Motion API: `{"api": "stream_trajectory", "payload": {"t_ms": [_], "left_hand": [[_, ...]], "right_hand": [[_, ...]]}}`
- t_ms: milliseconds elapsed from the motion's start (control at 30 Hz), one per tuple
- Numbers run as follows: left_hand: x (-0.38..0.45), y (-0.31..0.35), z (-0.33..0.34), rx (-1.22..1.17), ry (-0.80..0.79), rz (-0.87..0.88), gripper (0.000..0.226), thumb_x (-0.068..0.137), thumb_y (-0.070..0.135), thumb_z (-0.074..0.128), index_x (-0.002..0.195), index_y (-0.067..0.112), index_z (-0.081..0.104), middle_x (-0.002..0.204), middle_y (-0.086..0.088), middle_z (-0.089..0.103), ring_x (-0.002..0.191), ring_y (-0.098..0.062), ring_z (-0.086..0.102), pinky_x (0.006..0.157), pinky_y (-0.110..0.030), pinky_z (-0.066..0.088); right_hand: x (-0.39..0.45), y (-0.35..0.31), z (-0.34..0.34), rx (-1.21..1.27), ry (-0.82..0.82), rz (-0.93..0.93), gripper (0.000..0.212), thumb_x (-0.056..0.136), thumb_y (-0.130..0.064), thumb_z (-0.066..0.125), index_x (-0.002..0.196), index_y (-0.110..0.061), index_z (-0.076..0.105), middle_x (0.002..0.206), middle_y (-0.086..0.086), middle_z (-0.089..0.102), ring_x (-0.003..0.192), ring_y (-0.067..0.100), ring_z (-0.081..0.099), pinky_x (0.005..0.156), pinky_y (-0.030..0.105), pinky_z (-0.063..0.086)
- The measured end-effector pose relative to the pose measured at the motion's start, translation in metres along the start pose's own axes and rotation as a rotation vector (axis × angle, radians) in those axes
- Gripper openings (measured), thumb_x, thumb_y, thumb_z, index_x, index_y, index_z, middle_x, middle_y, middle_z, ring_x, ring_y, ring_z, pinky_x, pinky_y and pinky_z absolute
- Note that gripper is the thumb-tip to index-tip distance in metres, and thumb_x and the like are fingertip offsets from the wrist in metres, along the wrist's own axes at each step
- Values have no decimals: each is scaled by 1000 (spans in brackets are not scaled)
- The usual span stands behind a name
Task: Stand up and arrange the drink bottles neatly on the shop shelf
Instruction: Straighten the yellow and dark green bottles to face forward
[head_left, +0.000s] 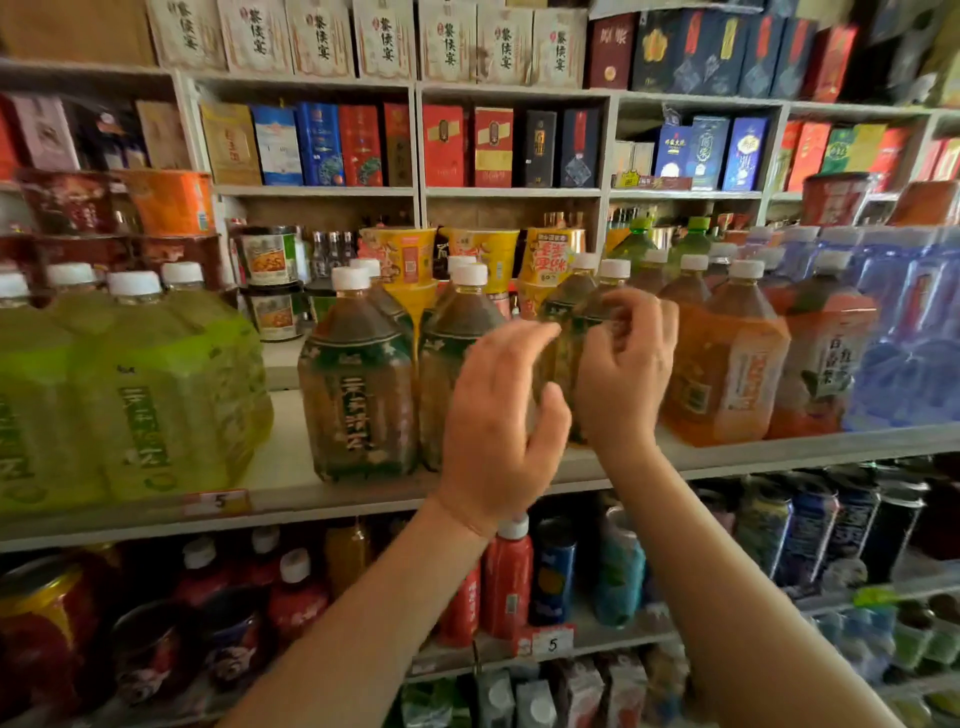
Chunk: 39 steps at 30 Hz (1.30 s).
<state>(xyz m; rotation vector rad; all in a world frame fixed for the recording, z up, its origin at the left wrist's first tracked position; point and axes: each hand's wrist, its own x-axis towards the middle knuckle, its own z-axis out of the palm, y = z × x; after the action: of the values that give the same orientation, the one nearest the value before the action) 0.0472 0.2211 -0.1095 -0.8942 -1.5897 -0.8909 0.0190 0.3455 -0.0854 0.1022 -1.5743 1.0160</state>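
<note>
Several large dark tea bottles with green labels and white caps stand on the middle shelf (291, 467). One (358, 384) is at the front left, a second (452, 332) is beside it, and a third (576, 296) is partly hidden behind my hands. My left hand (498, 415) hovers in front of the second bottle with relaxed, slightly curved fingers, gripping nothing. My right hand (623, 364) is raised in front of the third bottle's shoulder, its fingers loosely curled, and nothing visible is between them. Orange-labelled bottles (727, 364) stand to the right.
Shrink-wrapped yellow-green tea bottles (156, 389) fill the shelf's left end and blue water bottles (914, 338) its right end. Yellow cup noodles (400, 260) are stacked behind the tea. Smaller bottles and cans (506, 577) line the shelf below, and boxed goods fill the shelves above.
</note>
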Motion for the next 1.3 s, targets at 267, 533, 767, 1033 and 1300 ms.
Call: {"api": "stream_trajectory", "payload": {"t_ms": [267, 533, 767, 1033, 1300], "left_hand": [[44, 10, 109, -393, 18, -1106, 47, 106, 36, 36, 147, 17, 47, 145, -1, 51, 135, -17, 45, 113, -33, 32], [59, -16, 133, -725, 121, -1431, 54, 103, 56, 31, 97, 23, 74, 81, -3, 78, 80, -22, 71, 74, -32, 56], [56, -14, 133, -703, 150, -1413, 57, 102, 61, 31, 104, 25, 75, 96, -8, 79, 96, -29, 72, 89, -43, 56], [47, 1, 109, -689, 115, -1369, 56, 100, 65, 33, 110, 27, 74, 97, -3, 79, 85, -20, 76, 77, -37, 58], [43, 11, 105, -447, 140, -1277, 53, 95, 61, 36, 118, 25, 67, 109, 1, 71, 107, -9, 65, 105, -35, 48]], "right_hand": [[35, 61, -37, 235, -400, 790, 58, 104, -54, 30, 147, -18, 46, 142, 3, 54, 132, 24, 49, 115, 45, 36], [70, 88, -15, 565, -564, 1201, 43, 92, -59, 50, 96, -24, 76, 95, 6, 77, 94, 27, 69, 89, 37, 54], [68, 91, -16, 663, -653, 1216, 47, 93, -61, 48, 101, -25, 76, 93, 6, 78, 98, 28, 71, 95, 43, 53], [53, 75, -30, 740, -705, 1196, 47, 98, -58, 40, 94, -25, 74, 88, 7, 78, 91, 27, 71, 83, 40, 55], [55, 73, -30, 701, -674, 1156, 42, 99, -51, 43, 90, -24, 74, 87, 6, 77, 86, 25, 72, 86, 41, 54]]}}
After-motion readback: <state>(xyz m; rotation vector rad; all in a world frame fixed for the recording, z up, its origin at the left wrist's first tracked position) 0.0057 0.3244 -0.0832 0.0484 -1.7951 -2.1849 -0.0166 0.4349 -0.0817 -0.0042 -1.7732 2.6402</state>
